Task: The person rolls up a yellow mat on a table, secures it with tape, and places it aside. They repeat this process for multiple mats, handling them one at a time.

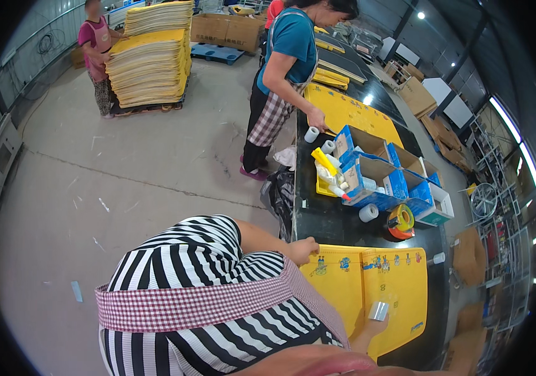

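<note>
A yellow sheet [333, 294] with small printed figures lies folded or in two panels on the black table in front of me. My left hand [304, 250] is closed at its far left corner, with the fingertips partly hidden. Lower down, my right hand [375, 327] holds a shiny, pale roll of tape [379, 311] over the sheet. A raised fold or edge runs down the sheet between my hands.
Blue open boxes [368, 178], a yellow tray [325, 187], white rolls [368, 213] and stacked coloured tape rolls [400, 220] stand beyond the sheet. A co-worker [290, 69] handles another yellow sheet [355, 116]. A black bag [278, 197] hangs by the table's left edge.
</note>
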{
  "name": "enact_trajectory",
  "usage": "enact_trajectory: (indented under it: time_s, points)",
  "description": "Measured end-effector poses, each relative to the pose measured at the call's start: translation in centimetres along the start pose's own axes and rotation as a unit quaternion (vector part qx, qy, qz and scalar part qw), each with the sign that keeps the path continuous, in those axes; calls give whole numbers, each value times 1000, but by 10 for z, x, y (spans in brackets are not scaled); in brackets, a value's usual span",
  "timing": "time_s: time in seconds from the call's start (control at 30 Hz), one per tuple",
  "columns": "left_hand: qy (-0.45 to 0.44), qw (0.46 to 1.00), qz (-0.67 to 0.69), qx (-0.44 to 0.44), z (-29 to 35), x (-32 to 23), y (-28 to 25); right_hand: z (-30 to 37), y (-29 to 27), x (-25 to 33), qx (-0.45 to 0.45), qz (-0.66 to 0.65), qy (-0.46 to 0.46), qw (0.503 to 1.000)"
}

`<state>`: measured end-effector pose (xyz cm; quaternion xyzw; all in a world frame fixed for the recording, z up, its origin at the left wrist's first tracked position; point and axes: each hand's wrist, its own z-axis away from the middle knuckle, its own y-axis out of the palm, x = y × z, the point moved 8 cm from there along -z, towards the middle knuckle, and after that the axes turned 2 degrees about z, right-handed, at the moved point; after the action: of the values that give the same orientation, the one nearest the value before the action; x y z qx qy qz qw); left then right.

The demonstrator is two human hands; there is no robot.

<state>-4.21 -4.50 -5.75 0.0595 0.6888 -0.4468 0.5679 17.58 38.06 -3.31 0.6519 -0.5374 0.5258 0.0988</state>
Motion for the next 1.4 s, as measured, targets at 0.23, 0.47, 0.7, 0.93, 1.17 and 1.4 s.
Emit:
enact_trajectory:
  time_s: [0.23, 0.47, 0.7, 0.93, 1.17, 1.4]
  points:
    - [-39, 998, -22, 37, 9, -11, -8, 6, 9, -19, 32, -83, 102, 991]
    - [-23, 998, -48, 37, 6, -11, -5, 9, 7, -16, 48, -38, 73, 995]
    - [-14, 998, -43, 49, 5, -15, -6, 18, 11, -16, 44, -137, 99, 985]
    - [-28, 983, -133, 127, -4, -35, -6, 23, 6, -6, 28, -36, 53, 998]
    - [-64, 982, -137, 113, -6, -44, -27, 24, 7, 35, 13, 87, -56, 995]
    - [-48, 988, -108, 99, -9, -39, -27, 22, 0, 25, 6, 24, 2, 1000]
